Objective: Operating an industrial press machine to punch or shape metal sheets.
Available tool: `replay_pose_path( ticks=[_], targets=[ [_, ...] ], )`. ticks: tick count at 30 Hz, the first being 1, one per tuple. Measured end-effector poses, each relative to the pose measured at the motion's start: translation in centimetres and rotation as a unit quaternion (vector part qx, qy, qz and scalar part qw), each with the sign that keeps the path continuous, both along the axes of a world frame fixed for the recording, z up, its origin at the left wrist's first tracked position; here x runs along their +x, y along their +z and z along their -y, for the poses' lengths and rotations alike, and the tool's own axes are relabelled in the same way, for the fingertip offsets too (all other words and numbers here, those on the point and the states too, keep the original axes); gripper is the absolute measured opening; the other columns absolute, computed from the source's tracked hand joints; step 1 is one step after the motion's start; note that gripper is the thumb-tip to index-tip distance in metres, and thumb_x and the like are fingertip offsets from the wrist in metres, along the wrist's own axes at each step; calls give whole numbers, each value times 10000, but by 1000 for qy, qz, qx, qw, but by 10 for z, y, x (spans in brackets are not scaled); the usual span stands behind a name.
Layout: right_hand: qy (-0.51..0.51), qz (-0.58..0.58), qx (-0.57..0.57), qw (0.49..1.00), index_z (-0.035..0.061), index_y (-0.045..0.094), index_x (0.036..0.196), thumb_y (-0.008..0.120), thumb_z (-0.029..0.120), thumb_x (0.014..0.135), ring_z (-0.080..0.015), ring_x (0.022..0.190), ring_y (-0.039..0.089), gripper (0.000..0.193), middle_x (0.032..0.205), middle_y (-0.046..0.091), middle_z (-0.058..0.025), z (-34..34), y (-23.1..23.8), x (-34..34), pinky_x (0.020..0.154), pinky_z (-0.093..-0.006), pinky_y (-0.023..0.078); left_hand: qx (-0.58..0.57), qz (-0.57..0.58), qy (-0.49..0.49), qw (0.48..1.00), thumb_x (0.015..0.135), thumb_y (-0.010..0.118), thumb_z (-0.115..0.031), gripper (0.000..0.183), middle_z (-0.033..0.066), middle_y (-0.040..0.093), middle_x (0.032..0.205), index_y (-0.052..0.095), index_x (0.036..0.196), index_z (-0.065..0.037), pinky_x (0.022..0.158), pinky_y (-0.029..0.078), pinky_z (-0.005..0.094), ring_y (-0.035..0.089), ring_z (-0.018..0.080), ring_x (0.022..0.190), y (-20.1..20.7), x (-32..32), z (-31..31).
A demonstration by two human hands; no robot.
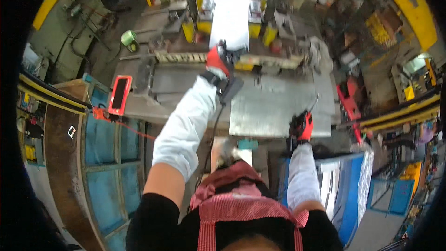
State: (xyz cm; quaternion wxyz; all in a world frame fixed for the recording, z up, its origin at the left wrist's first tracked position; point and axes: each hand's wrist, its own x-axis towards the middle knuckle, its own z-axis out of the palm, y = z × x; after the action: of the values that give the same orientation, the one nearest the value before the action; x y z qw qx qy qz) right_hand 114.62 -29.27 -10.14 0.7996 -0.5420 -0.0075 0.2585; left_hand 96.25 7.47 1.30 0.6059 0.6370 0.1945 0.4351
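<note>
My left hand (222, 62), in a red and black glove, reaches forward to the near end of a bright, narrow metal sheet (230, 21). The sheet lies in the machine's opening. Dark, blurred glove fingers overlap its near edge, and I cannot make out whether they grip it. My right hand (302, 126), gloved the same way, is closed around a thin rod (316, 103) that sticks up from it. That hand is over the near right part of a wide grey metal plate (274, 107) on the machine bed. White sleeves cover both forearms.
On the left of the bed lies a red-framed dark panel (120, 95), with an orange cable beside it. Yellow blocks (188, 31) flank the narrow sheet. A grey cloth (319, 55) hangs at the right. Close to my right arm stands a blue bin (346, 181).
</note>
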Motion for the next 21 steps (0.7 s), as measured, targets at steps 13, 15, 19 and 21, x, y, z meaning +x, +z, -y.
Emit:
replay_pose_path(
  ticks=[13, 15, 19, 21],
  targets=[
    [211, 260, -40, 941, 83, 302, 1358, 567, 92, 831, -98, 798, 547, 589, 907, 541, -28, -69, 127, -44, 675, -238, 466, -506, 255, -93, 819, 913, 410, -285, 474, 353, 471, 1107, 333, 1199, 85, 834, 500, 454, 535, 460, 976, 45, 2, 24],
    [294, 356, -63, 885, 70, 345, 1339, 574, 89, 826, -78, 830, 534, 563, 964, 563, -39, -131, 177, -42, 754, -211, 430, -519, 261, -98, 808, 912, 416, -283, 471, 337, 480, 1107, 335, 1206, 76, 847, 493, 456, 528, 464, 988, 44, -3, 23],
    [420, 270, 35, 866, 7, 471, 1208, 600, 142, 816, -118, 844, 557, 435, 987, 594, -41, -264, 213, -10, 747, -260, 437, -506, 241, -79, 824, 909, 419, -303, 466, 296, 500, 1121, 374, 1200, 58, 842, 492, 446, 552, 439, 955, 39, 6, 18],
    [479, 177, 27, 860, 37, 558, 1013, 591, 207, 820, -116, 716, 543, 260, 831, 577, -15, -310, 226, 3, 604, -250, 406, -473, 237, -87, 844, 907, 420, -331, 460, 284, 517, 1105, 408, 1197, 27, 815, 502, 434, 575, 409, 919, 36, 16, 21]
  ],
)
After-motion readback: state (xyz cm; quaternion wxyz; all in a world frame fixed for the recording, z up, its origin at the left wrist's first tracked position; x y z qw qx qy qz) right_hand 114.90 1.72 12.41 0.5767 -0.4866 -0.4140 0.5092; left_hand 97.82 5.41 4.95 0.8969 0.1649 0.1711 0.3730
